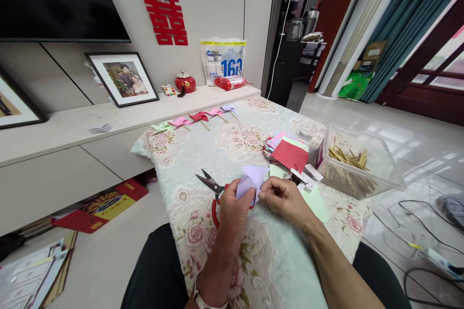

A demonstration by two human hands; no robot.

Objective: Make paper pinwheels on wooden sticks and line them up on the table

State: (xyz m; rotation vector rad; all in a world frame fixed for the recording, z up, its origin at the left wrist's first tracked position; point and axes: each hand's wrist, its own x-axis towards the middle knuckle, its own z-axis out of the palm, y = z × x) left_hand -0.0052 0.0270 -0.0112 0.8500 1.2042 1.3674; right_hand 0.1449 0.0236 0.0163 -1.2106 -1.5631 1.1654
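Observation:
A partly folded lavender paper pinwheel (254, 175) is between my two hands above the table. My left hand (234, 207) is closed on it, thumb on the front. The fingers of my right hand (284, 199) pinch together at the pinwheel's right edge; whether a small pin is between them I cannot make out. Open-bladed scissors (210, 183) with red handles lie under and beside my left hand. Right of my hands sits a stack of coloured paper squares (290, 154), red on top. Light green paper (314, 203) lies beneath small white boxes (313, 173).
Several finished pinwheels on sticks (199, 117) lie in a row at the table's far edge. A clear plastic bin (384, 174) of wooden sticks stands at the right. Behind is a white cabinet (72, 128) with a framed photo (123, 79). Cables (416, 217) lie on the floor.

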